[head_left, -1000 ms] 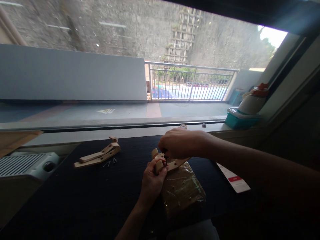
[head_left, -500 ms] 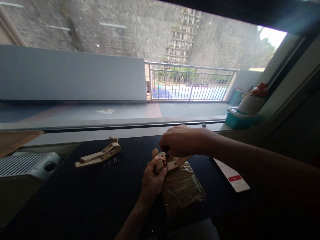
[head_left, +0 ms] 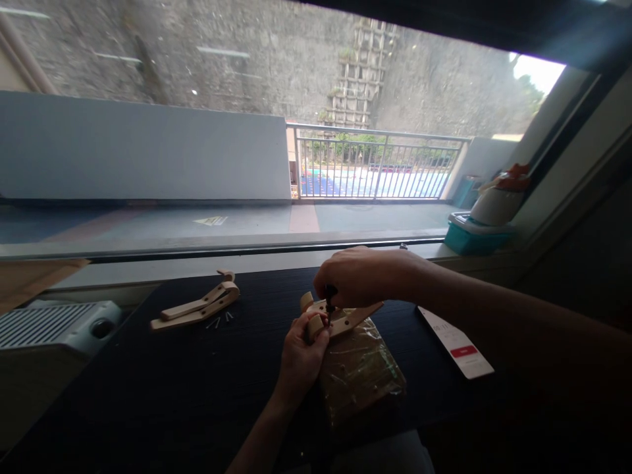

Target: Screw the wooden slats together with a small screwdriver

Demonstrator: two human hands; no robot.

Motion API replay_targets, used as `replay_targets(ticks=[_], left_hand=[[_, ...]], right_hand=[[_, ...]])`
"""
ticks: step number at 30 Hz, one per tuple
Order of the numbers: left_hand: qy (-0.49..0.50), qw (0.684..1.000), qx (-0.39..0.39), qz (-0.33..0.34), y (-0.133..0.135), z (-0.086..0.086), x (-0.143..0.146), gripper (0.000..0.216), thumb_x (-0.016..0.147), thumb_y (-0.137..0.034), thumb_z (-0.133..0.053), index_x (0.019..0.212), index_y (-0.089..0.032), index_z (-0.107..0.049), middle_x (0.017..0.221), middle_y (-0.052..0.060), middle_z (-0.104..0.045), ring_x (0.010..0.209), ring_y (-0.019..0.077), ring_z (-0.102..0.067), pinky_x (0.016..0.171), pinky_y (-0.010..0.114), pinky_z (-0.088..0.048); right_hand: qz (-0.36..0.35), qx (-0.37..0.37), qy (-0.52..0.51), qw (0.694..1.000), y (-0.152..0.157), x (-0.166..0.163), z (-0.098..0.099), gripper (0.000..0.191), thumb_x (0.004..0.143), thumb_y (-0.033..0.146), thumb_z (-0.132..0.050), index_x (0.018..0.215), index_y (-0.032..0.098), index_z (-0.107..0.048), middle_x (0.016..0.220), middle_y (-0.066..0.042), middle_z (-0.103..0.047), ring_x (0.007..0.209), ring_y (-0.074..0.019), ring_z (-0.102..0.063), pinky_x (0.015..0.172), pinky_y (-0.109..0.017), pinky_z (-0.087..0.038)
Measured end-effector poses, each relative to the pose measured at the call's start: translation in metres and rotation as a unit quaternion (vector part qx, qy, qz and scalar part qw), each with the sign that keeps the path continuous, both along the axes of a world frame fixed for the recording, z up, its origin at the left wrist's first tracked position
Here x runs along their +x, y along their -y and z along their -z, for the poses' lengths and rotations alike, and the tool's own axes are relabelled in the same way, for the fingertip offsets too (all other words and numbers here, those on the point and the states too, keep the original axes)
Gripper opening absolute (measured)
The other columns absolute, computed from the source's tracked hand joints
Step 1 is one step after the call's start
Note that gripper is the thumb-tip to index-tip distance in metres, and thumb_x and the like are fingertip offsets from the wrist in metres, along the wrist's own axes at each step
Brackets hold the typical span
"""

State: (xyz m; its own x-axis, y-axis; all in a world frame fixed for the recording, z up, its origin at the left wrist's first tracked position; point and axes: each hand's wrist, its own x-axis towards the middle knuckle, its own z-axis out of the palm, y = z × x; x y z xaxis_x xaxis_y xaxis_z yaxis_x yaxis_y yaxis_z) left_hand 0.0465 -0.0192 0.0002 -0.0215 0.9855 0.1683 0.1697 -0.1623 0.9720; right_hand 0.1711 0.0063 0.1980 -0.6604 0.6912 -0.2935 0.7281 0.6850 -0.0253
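My left hand [head_left: 302, 355] is closed around the curved end of a pale wooden hook [head_left: 348, 322] with dark screw holes. A second wooden piece lies close behind it, partly covered by my hands. The hook rests on a package wrapped in clear plastic [head_left: 363, 378]. From above, my right hand [head_left: 348, 276] grips a dark screwdriver [head_left: 330, 301], held upright with its tip down at the hook beside my left fingertips. Whether a screw sits under the tip is too small to tell.
More wooden hooks [head_left: 197, 308] lie to the left on the black table [head_left: 197, 395], with several small screws [head_left: 220, 321] beside them. A phone [head_left: 461, 345] lies under my right forearm. A teal box [head_left: 476, 237] stands on the sill; a white heater [head_left: 59, 326] is at far left.
My right hand has turned slightly on the screwdriver, and more of its dark handle shows. My left hand and the hook stay where they were.
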Motion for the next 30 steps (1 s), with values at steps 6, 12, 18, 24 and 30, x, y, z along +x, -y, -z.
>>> replay_targets(ticks=[6, 12, 18, 24, 30], left_hand=[[0.01, 1.0, 0.0, -0.003, 0.0, -0.002, 0.001, 0.022, 0.069, -0.029, -0.064, 0.088, -0.018, -0.064, 0.09, 0.004, -0.066, 0.09, 0.0211, -0.062, 0.087, 0.033, -0.046], [0.023, 1.0, -0.001, 0.003, 0.0, -0.004, 0.001, 0.023, 0.068, -0.029, -0.065, 0.088, -0.018, -0.064, 0.088, 0.004, -0.067, 0.085, 0.0201, -0.063, 0.085, 0.032, -0.047], [0.014, 1.0, -0.005, -0.001, 0.001, -0.004, 0.0, 0.022, 0.068, -0.029, -0.065, 0.087, -0.018, -0.064, 0.089, 0.004, -0.067, 0.088, 0.0202, -0.063, 0.087, 0.032, -0.046], [0.012, 1.0, -0.015, 0.021, -0.002, 0.004, -0.002, 0.024, 0.067, -0.03, -0.067, 0.087, -0.018, -0.062, 0.088, 0.004, -0.066, 0.085, 0.0205, -0.063, 0.083, 0.033, -0.048], [0.005, 1.0, -0.006, 0.022, -0.002, 0.003, -0.001, 0.021, 0.07, -0.03, -0.064, 0.087, -0.017, -0.062, 0.088, 0.005, -0.065, 0.087, 0.0209, -0.062, 0.085, 0.034, -0.046]], right_hand=[[0.002, 0.039, -0.001, 0.999, 0.002, 0.002, 0.006, 0.02, 0.08, 0.019, -0.053, 0.089, 0.014, -0.07, 0.08, -0.006, -0.066, 0.067, -0.0127, -0.05, 0.055, -0.026, -0.031], [0.036, 0.048, 0.001, 0.998, -0.003, 0.0, 0.011, 0.029, 0.083, 0.035, -0.051, 0.085, 0.012, -0.069, 0.078, -0.007, -0.066, 0.062, -0.0129, -0.05, 0.053, -0.026, -0.031], [0.02, -0.011, 0.008, 1.0, -0.003, -0.002, -0.001, 0.026, 0.074, 0.018, -0.058, 0.097, 0.021, -0.069, 0.087, -0.002, -0.067, 0.067, -0.0125, -0.053, 0.053, -0.024, -0.032], [0.02, 0.026, -0.012, 0.999, 0.001, -0.001, 0.01, 0.025, 0.082, 0.026, -0.051, 0.094, 0.013, -0.068, 0.084, -0.007, -0.067, 0.066, -0.0126, -0.051, 0.051, -0.025, -0.031], [0.033, 0.034, 0.007, 0.999, -0.002, -0.002, 0.009, 0.029, 0.082, 0.036, -0.052, 0.093, 0.015, -0.069, 0.084, -0.007, -0.067, 0.065, -0.0138, -0.052, 0.052, -0.026, -0.031]])
